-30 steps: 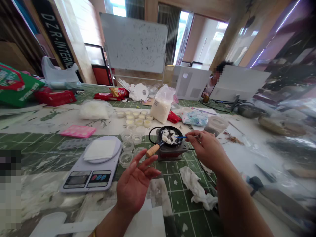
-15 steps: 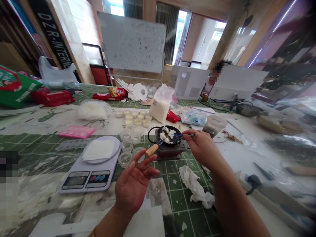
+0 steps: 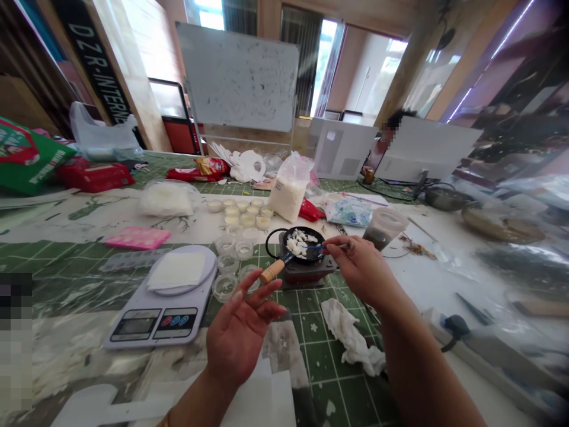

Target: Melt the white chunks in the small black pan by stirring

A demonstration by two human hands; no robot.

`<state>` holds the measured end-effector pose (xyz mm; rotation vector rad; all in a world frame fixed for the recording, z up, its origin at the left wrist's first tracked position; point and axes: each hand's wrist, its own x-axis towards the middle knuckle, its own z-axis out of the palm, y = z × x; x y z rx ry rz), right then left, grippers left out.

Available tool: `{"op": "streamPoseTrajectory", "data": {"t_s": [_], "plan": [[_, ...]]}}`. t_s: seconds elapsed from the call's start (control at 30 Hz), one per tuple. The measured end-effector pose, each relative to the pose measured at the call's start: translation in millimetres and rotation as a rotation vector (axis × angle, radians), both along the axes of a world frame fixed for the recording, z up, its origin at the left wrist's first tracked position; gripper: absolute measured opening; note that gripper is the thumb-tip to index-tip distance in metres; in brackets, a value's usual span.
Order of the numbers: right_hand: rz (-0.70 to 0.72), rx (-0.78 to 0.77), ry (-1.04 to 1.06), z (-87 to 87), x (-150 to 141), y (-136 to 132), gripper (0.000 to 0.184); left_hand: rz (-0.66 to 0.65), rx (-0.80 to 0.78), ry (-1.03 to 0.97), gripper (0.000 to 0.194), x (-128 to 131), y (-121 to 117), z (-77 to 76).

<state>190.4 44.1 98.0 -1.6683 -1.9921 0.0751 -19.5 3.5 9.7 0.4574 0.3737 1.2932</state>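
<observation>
A small black frying pan (image 3: 315,256) with a wooden handle (image 3: 272,271) sits on a small hot plate (image 3: 306,276). White lumps (image 3: 297,242) lie in it, mostly towards its left side. My right hand (image 3: 362,264) pinches a thin blue stick (image 3: 316,247), its far end among the lumps. Palm up and fingers spread, my left hand (image 3: 242,332) holds nothing; its fingertips are just below the pan's handle, and I cannot tell whether they touch it.
Left of the pan are clear plastic cups (image 3: 227,261) and a kitchen scale (image 3: 166,296) bearing white sheets. Behind stand filled cups (image 3: 246,219) and a bag of white granules (image 3: 288,193). Crumpled tissue (image 3: 351,338) lies in front, a power strip (image 3: 484,350) at right. A person sits behind a monitor (image 3: 427,148).
My right hand has shifted slightly left and down with the blue stick. The white lumps are now bunched more to the pan's left. My left hand has barely moved.
</observation>
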Motion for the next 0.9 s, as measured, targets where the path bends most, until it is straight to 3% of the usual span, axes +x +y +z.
{"op": "streamPoseTrajectory", "data": {"t_s": [0.9], "plan": [[0.000, 0.004, -0.022, 0.5, -3.9, -3.2, 0.028, 0.000, 0.011, -0.004, 0.039, -0.3, -0.4, 1.1]]}}
